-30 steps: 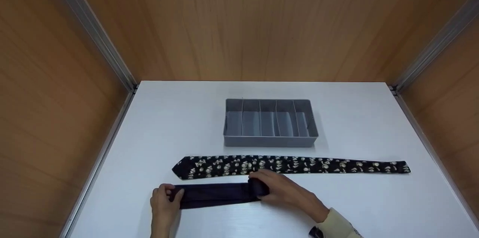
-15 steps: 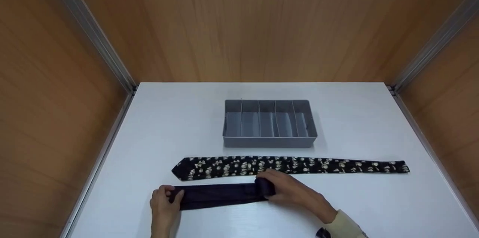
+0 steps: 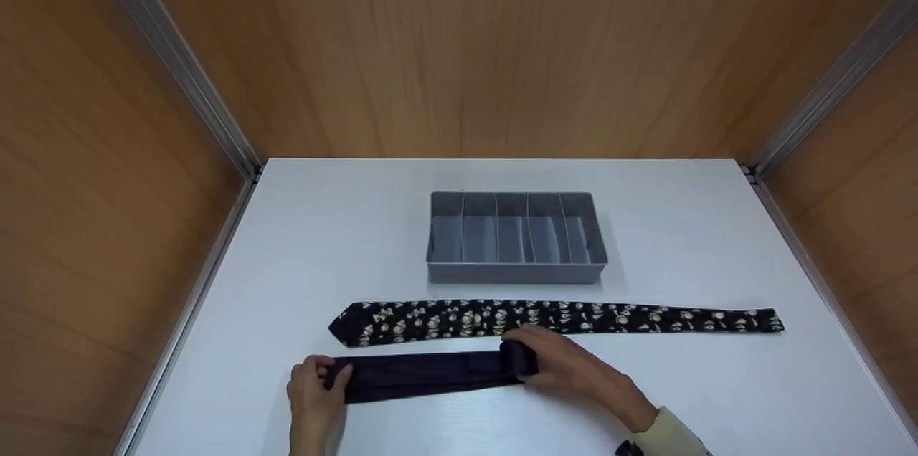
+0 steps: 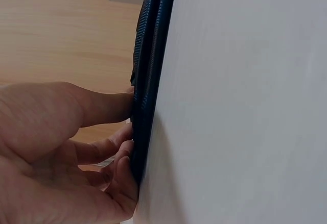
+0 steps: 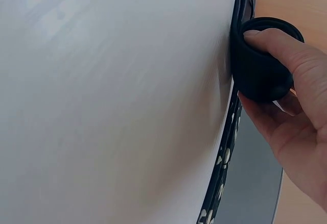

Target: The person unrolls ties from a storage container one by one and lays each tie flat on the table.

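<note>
A dark navy necktie (image 3: 423,376) lies lengthwise on the white table, its right end wound into a thick roll (image 3: 521,358). At the flat left end, my left hand (image 3: 313,399) holds the tie down between thumb and fingertips. The left wrist view has the thumb and curled fingers of this hand (image 4: 66,147) right at the folded layers. My right hand (image 3: 566,371) grips the roll. In the right wrist view, the thumb of that hand (image 5: 301,81) sits in the roll's open side and the fingers lie underneath; the roll stands on its edge.
Just beyond the navy tie, a black necktie with a pale print (image 3: 459,317) lies flat, pointed end to the left. Behind it stands a grey box (image 3: 516,273) with several compartments. Wooden panels (image 3: 459,47) enclose the table at the back and sides.
My right hand has moved a little to the right with the roll, and the flat stretch of navy tie between the hands has grown longer. My left hand has stayed in place.
</note>
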A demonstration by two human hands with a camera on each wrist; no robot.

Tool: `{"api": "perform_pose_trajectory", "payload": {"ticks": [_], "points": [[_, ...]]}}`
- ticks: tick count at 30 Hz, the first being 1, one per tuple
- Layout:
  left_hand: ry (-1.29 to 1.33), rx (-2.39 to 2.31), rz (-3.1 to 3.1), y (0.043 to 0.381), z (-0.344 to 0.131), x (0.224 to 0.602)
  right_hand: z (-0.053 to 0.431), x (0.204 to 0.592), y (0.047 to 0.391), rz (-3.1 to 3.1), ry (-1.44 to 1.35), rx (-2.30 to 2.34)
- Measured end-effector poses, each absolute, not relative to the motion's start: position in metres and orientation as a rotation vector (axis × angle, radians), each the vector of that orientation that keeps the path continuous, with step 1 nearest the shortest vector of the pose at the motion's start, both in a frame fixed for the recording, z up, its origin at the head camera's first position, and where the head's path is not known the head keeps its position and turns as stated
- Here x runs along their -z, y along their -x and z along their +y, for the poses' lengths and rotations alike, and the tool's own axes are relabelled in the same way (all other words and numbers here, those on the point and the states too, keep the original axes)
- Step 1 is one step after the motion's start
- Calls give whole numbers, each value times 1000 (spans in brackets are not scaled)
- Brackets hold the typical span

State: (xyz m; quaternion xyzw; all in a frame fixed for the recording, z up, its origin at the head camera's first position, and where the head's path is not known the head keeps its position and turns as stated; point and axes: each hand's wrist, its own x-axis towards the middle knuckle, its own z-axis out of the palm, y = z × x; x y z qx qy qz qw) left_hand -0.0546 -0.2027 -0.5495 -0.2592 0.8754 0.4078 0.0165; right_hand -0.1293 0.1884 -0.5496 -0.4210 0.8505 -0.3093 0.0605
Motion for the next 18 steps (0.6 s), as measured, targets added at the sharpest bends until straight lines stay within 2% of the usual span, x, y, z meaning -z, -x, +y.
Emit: {"api": "perform_pose_trajectory", "payload": {"ticks": [18], "points": [[815, -1257, 2730, 56, -202, 553, 206, 554, 127, 2633, 1303, 941]]}}
